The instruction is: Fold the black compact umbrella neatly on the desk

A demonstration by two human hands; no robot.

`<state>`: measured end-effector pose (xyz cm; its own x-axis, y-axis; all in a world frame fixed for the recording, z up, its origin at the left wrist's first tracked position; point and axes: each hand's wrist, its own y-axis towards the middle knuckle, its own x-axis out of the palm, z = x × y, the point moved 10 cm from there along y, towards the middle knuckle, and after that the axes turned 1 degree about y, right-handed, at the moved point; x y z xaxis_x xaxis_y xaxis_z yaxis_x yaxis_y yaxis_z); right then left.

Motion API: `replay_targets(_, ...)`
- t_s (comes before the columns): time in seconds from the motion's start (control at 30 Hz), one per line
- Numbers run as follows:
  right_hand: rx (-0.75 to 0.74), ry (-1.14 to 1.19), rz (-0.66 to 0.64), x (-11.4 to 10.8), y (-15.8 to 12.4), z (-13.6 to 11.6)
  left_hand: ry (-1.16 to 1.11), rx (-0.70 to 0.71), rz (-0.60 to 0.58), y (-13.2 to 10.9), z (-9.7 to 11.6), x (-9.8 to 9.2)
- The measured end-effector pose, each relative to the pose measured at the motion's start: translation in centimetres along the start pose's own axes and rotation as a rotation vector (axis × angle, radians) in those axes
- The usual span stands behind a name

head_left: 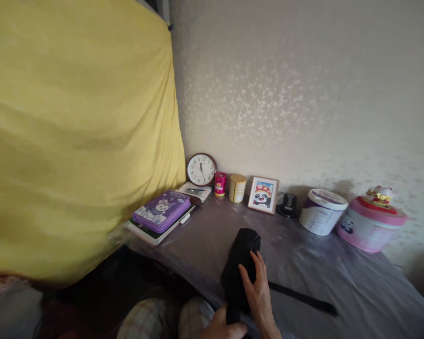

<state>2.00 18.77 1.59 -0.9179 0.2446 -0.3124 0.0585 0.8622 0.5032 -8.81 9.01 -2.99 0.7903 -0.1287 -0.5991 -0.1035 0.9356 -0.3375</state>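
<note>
A long black fabric bundle, soft and rounded, lies at the table's front edge in the head view. I cannot tell what it is. My right hand rests on its right side, thumb and fingers apart against the fabric. At its near end, my left hand is closed around a black strap or flap; the bottom of the frame cuts this hand off. Out to the right across the table stretches a black strap, whose left end is hidden behind my right hand.
A purple pencil case lies on books at the left. Along the wall stand a clock, a pink can, a yellow-lidded tin, a panda picture frame, a black object, a white tub and a pink container.
</note>
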Motion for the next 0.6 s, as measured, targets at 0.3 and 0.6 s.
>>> replay_targets(0.3, 0.167, 0.015, 0.041, -0.7, 0.4, 1.4, 0.311, -0.108, 0.065, -0.7, -0.2, -0.1)
replay_targets(0.6, 0.289, 0.065, 0.16, -2.1, 1.7, 3.4, 0.413, -0.179, 0.082, -0.5, 1.2, 0.6)
